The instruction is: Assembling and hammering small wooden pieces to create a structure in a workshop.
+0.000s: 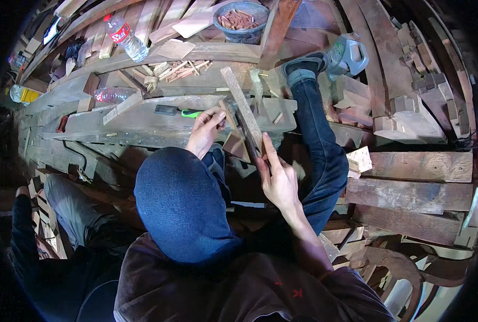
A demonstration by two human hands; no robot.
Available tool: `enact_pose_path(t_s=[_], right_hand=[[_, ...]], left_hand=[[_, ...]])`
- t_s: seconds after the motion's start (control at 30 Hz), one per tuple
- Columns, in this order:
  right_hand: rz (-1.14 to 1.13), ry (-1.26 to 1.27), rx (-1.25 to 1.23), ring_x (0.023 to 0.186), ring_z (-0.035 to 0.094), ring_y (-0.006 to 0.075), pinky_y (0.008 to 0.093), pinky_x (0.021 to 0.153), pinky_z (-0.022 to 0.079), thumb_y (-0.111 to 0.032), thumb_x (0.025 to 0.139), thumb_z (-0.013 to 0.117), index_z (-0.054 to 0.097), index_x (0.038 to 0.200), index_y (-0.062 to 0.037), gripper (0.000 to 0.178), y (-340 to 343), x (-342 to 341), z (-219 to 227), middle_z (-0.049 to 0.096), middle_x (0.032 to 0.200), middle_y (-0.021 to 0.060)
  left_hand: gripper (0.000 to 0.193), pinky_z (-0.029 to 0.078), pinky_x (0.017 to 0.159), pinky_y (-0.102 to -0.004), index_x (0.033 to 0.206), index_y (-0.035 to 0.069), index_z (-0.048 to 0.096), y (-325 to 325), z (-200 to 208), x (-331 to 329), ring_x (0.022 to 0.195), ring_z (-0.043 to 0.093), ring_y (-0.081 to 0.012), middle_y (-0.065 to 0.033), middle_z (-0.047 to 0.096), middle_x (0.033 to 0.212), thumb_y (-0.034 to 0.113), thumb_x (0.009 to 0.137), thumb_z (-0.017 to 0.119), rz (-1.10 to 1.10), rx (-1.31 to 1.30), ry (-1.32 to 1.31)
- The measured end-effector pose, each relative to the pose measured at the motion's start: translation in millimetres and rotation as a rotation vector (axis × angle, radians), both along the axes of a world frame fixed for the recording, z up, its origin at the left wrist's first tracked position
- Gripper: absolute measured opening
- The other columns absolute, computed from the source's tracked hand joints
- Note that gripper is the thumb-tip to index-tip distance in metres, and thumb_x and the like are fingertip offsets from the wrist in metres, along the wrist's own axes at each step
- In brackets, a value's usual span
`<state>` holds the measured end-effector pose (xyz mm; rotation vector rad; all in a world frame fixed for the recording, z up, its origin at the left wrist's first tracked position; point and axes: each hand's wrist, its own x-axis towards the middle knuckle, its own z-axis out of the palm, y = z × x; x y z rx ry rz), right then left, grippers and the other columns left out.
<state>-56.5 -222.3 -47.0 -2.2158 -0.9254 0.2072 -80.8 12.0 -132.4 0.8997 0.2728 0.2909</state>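
Wood strip (242,110), long, thin and pale, stands tilted between both hands over the grey workbench (142,121). It looks light and stiff, best held near its lower end. Right hand (277,180) steadies it with the forefinger stretched along its edge; left hand (205,130) curls its fingers pinching a small brown piece beside it. Behind lie a green-handled tool (181,112), wood scraps (174,68), a plastic bottle (125,37) and a basin (242,20).
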Motion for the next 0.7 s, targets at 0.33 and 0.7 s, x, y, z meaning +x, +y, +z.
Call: enact_pose_path(t_s=[0.33, 0.7], right_hand=[[-0.040, -0.154, 0.066, 0.058, 0.065, 0.0320, 0.0419, 0.049, 0.052, -0.012, 0.089, 0.063, 0.035, 0.148, -0.0190, 0.066, -1.0, -3.3, 14.5, 0.066, 0.078, 0.0154], [-0.010, 0.061, 0.217, 0.055, 0.062, 0.0268, 0.0369, 0.053, 0.051, -0.006, 0.093, 0.057, 0.042, 0.145, -0.0186, 0.056, 2.3, -11.2, 16.0, 0.066, 0.094, 0.0199]], left_hand=[[0.013, 0.036, 0.066, -0.0235, 0.091, 0.004, 0.062, -1.7, -7.4, 1.6, 0.071, 0.045, -0.0072, 0.0027, 0.053, 0.078, 0.017, 0.094, 0.063, -0.062, -0.028, -0.073], [0.012, 0.036, 0.066, -0.0229, 0.093, 0.004, 0.060, -2.8, -4.5, -2.6, 0.070, 0.044, -0.0072, 0.0029, 0.051, 0.078, 0.016, 0.094, 0.062, -0.073, 0.012, -0.045]])
